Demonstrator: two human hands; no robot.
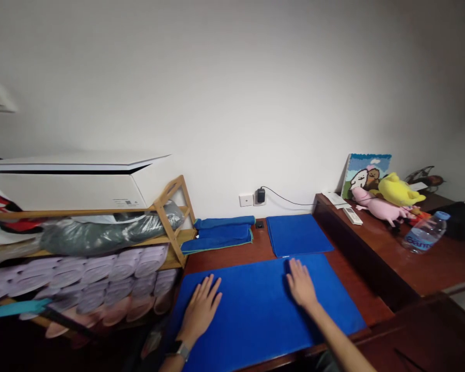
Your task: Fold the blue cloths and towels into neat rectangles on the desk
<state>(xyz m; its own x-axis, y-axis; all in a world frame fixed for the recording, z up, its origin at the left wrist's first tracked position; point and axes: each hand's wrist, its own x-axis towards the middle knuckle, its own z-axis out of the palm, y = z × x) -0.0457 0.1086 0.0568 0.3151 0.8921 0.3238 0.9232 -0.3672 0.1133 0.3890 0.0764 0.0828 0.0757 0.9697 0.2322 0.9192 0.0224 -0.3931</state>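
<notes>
Head-worn camera faces forward (angled down), fairly near the scene.

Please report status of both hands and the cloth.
Left hand open, flat on large blue cloth. Right hand open, near far edge. Cloth spread, nothing else on it.

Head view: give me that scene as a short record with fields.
Left hand: open, palm down on large rectangular blue cloth, watch on wrist
Right hand: open, palm down, same cloth
Behind cloth: folded blue cloth; green-edged blue cloths
Surface: reddish-brown tabletop
Right side: pink plush toy, clear plastic bottle with blue cap
Left side: light wooden rack
</notes>
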